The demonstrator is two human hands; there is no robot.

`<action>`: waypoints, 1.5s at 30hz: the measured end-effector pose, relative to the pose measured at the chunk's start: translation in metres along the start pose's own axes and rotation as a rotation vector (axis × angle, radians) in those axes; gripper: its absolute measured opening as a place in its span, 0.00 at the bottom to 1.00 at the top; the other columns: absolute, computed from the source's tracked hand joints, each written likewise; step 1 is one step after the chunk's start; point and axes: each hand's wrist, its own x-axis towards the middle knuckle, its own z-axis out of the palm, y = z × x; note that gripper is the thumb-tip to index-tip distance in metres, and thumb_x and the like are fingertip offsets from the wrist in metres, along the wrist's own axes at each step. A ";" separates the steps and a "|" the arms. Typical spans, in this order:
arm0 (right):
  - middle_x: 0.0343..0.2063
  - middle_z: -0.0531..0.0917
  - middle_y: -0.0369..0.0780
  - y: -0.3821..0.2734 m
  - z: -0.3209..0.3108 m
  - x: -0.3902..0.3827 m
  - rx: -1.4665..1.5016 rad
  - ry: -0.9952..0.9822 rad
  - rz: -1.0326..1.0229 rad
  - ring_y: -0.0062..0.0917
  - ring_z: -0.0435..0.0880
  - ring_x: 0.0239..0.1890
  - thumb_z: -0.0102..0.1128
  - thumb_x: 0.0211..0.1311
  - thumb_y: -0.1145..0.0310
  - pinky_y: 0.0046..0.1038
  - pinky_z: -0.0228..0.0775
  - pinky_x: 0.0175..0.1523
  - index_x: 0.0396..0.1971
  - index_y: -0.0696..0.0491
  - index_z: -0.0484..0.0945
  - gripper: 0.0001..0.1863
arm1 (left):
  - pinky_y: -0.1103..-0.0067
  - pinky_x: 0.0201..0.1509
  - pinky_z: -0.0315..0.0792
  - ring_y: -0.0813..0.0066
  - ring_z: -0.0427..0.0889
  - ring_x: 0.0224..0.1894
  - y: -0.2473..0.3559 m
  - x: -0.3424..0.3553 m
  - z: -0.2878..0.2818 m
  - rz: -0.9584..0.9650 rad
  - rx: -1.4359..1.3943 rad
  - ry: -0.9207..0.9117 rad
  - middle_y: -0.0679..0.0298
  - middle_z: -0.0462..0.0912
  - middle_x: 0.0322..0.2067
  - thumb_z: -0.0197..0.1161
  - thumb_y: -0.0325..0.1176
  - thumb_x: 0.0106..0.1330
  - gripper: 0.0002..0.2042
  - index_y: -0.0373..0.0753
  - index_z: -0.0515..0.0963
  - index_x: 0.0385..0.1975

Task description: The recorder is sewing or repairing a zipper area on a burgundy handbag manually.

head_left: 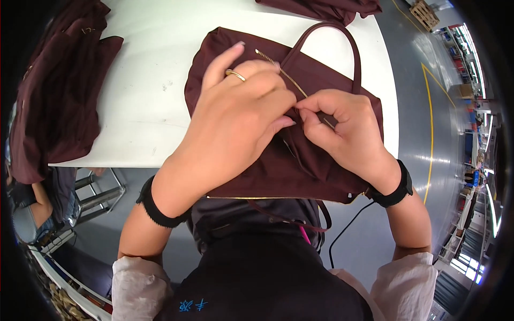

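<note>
A dark maroon handbag (278,179) lies on the white table's near edge, partly over my lap. A gold-toothed zipper (293,81) runs slantwise across its face. Over the middle of it is my left hand (241,115), its thumb and forefinger bent toward the zipper and its little finger raised. From the right, my right hand (348,120) pinches thumb against forefinger at the zipper line, almost touching the left fingertips. Whatever sits between the fingertips is too small and covered to name. One bag handle (357,59) arches up at the far side; another strap hangs below the near edge.
More maroon bags or cloth (64,101) are heaped on the left of the white table (144,80), with another maroon piece (332,8) at its far edge. A metal stool (101,195) and a seated person's arm (42,203) are at lower left. A black cord (342,232) hangs near my right arm.
</note>
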 end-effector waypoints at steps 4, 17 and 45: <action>0.18 0.78 0.40 0.005 0.001 0.003 -0.261 0.013 -0.159 0.30 0.79 0.22 0.61 0.46 0.76 0.28 0.71 0.26 0.22 0.58 0.78 0.02 | 0.66 0.57 0.61 0.64 0.74 0.39 -0.008 0.000 0.011 0.028 -0.027 -0.003 0.65 0.74 0.29 0.67 0.26 0.48 0.08 0.38 0.77 0.28; 0.16 0.68 0.34 0.007 0.012 0.004 -0.740 0.058 -0.444 0.23 0.73 0.21 0.62 0.36 0.72 0.25 0.66 0.21 0.15 0.51 0.69 0.08 | 0.69 0.54 0.62 0.64 0.73 0.38 -0.011 0.001 0.020 0.018 -0.003 -0.017 0.64 0.72 0.27 0.67 0.24 0.47 0.08 0.38 0.77 0.27; 0.17 0.67 0.35 0.000 0.014 -0.001 -0.840 0.024 -0.429 0.22 0.70 0.21 0.58 0.36 0.73 0.21 0.61 0.20 0.17 0.53 0.69 0.07 | 0.70 0.53 0.61 0.64 0.73 0.38 -0.013 -0.003 0.023 -0.012 -0.043 -0.022 0.64 0.73 0.27 0.66 0.22 0.47 0.09 0.37 0.77 0.28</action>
